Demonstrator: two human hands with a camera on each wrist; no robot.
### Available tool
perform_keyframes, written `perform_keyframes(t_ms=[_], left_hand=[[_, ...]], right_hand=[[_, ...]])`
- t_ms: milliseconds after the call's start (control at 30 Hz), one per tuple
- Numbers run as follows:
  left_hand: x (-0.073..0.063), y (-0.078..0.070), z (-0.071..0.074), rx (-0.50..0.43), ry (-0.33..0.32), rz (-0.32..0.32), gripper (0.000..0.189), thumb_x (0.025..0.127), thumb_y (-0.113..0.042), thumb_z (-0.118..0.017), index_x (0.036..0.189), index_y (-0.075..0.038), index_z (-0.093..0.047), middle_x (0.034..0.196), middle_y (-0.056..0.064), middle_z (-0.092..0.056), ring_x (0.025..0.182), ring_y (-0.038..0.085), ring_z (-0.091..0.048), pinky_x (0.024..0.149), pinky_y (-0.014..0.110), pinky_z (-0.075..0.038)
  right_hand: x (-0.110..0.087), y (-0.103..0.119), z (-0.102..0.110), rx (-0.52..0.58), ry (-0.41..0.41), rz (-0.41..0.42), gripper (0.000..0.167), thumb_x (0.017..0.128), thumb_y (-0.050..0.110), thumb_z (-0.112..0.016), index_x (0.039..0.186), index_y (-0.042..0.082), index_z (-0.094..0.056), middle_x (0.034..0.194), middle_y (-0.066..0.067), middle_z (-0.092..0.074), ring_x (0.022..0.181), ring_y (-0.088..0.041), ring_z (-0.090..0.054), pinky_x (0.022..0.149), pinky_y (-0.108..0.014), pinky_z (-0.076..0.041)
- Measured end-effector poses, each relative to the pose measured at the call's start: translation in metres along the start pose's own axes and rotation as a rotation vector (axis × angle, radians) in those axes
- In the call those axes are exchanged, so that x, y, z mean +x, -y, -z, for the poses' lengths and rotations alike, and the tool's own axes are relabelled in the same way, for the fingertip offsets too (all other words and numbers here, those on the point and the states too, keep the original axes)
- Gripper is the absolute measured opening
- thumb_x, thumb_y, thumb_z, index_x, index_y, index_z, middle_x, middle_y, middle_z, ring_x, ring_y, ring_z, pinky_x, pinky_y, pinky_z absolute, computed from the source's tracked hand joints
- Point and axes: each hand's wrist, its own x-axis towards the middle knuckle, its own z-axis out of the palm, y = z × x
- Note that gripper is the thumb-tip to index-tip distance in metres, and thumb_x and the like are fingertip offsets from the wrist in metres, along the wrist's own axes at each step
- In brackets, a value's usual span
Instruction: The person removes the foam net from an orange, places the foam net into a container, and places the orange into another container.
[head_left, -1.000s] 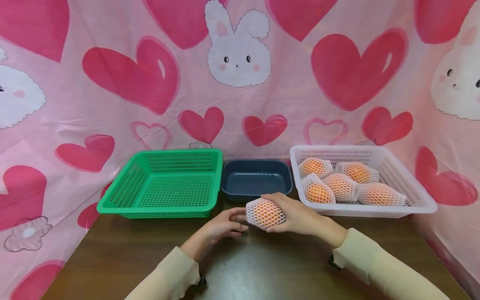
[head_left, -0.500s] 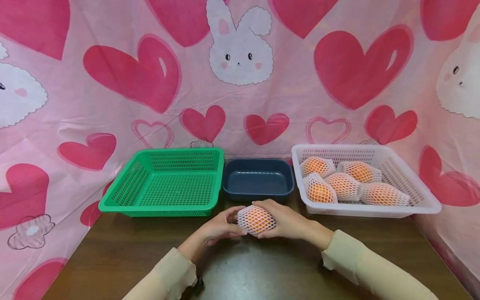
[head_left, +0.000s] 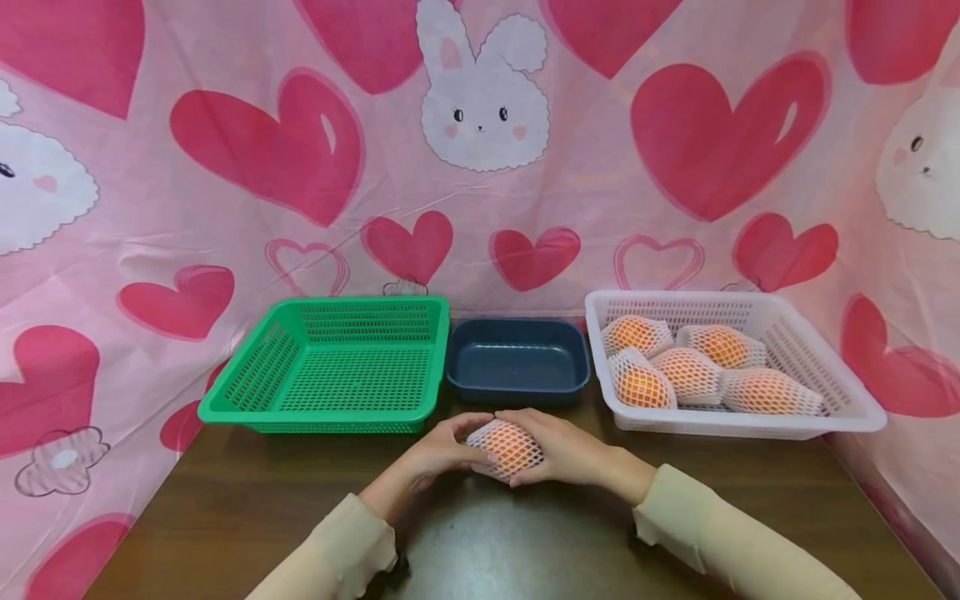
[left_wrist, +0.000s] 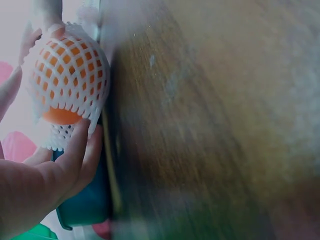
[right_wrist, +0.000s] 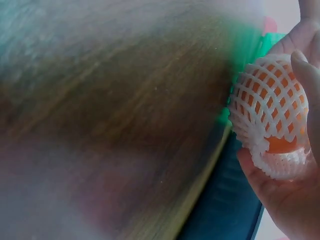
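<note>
An orange in a white foam net (head_left: 512, 451) is held between both hands above the near middle of the table. My right hand (head_left: 566, 450) grips it from the right, thumb in front and fingers over the far side. From the left, my left hand (head_left: 442, 450) curls round its other end, with the thumb on the net. In the left wrist view, fingertips of the left hand (left_wrist: 55, 175) touch the net's open edge, where bare orange peel shows. The right wrist view shows the right hand (right_wrist: 285, 200) cupping the netted orange (right_wrist: 272, 105).
A green basket (head_left: 318, 417) stands at the back left, with nothing in it. Beside it is a dark blue tray (head_left: 517, 389), also with nothing in it. At the back right, a white basket (head_left: 750, 422) holds several netted oranges (head_left: 686, 375). A patterned cloth (head_left: 480, 200) hangs behind.
The right hand has brought the netted orange left and nearer the body. The left hand, apart from it a second ago, now holds its left end.
</note>
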Motion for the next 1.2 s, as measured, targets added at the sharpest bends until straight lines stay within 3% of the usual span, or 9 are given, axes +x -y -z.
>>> perform_keyframes(t_ms=[300, 433, 600, 733, 1033, 1200], left_hand=[[0.000, 0.000, -0.001, 0.011, -0.026, -0.010, 0.061, 0.084, -0.006, -0.080, 0.139, 0.004, -0.056, 0.132, 0.014, -0.061, 0.105, 0.022, -0.060, 0.083, 0.035, -0.057], [-0.001, 0.000, -0.002, 0.044, -0.053, -0.021, 0.063, 0.084, -0.006, -0.081, 0.141, 0.004, -0.055, 0.137, 0.018, -0.059, 0.111, 0.025, -0.058, 0.089, 0.039, -0.055], [-0.002, -0.001, -0.007, 0.248, -0.085, -0.178, 0.070, 0.081, -0.010, -0.086, 0.142, 0.004, -0.054, 0.139, 0.021, -0.057, 0.118, 0.030, -0.056, 0.099, 0.043, -0.048], [-0.002, -0.003, -0.015, 0.445, -0.115, -0.261, 0.078, 0.076, -0.022, -0.090, 0.142, -0.002, -0.055, 0.136, 0.016, -0.057, 0.117, 0.028, -0.055, 0.099, 0.043, -0.046], [-0.004, -0.012, -0.026, 0.671, -0.149, -0.307, 0.085, 0.074, -0.028, -0.093, 0.147, -0.009, -0.053, 0.149, 0.018, -0.045, 0.131, 0.036, -0.048, 0.103, 0.054, -0.044], [-0.001, -0.016, -0.030, 0.745, -0.161, -0.335, 0.079, 0.077, -0.028, -0.092, 0.144, -0.010, -0.055, 0.148, 0.015, -0.048, 0.129, 0.034, -0.050, 0.101, 0.053, -0.047]], right_hand=[[-0.010, -0.014, 0.014, 0.073, 0.027, 0.010, 0.095, 0.076, 0.032, -0.093, 0.153, 0.007, -0.043, 0.148, -0.014, -0.052, 0.132, -0.029, -0.052, 0.107, -0.049, -0.044], [-0.016, -0.018, 0.017, 0.073, -0.002, 0.015, 0.083, 0.078, 0.021, -0.092, 0.147, 0.007, -0.049, 0.143, -0.011, -0.056, 0.129, -0.028, -0.055, 0.106, -0.047, -0.046], [-0.018, -0.019, 0.015, 0.109, -0.037, 0.020, 0.056, 0.084, 0.010, -0.086, 0.131, 0.010, -0.056, 0.125, -0.005, -0.063, 0.107, -0.020, -0.063, 0.090, -0.038, -0.055], [-0.018, -0.018, 0.012, 0.148, -0.049, 0.024, 0.049, 0.085, 0.005, -0.083, 0.126, 0.009, -0.057, 0.120, -0.006, -0.063, 0.098, -0.017, -0.065, 0.081, -0.033, -0.058], [-0.010, -0.016, 0.010, 0.129, -0.097, 0.083, 0.047, 0.089, 0.007, -0.081, 0.130, 0.008, -0.059, 0.122, -0.008, -0.063, 0.094, -0.010, -0.060, 0.077, -0.031, -0.058], [-0.004, -0.016, 0.008, 0.280, -0.052, 0.027, 0.056, 0.087, 0.012, -0.083, 0.135, 0.005, -0.056, 0.128, -0.010, -0.062, 0.102, -0.013, -0.063, 0.082, -0.028, -0.058]])
